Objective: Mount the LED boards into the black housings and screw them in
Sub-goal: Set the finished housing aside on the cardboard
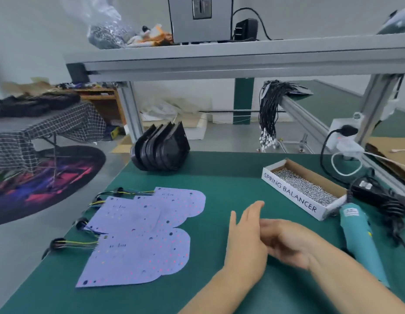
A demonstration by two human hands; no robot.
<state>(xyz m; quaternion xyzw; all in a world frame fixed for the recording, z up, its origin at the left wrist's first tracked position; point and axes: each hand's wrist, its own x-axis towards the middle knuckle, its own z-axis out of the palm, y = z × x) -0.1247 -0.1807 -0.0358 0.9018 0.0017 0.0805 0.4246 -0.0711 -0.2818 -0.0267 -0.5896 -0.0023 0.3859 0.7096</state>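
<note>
Several pale lilac LED boards (142,234) with wire tails lie overlapping on the left of the green mat. A row of black housings (160,150) stands on edge at the mat's far side. My left hand (244,243) is held edge-up with straight fingers over the middle of the mat. My right hand (289,241) meets it from the right, fingers loosely bent against the left palm. Neither hand holds anything. A teal electric screwdriver (360,241) lies to the right of my hands. A white box of screws (303,189) marked SPRING BALANCER sits beyond it.
The green mat (219,177) covers the bench. An aluminium frame with a shelf (219,62) spans overhead. A black power adapter (378,196) and cords lie at the right edge. A bundle of black cables (271,114) hangs behind. The bench drops off on the left.
</note>
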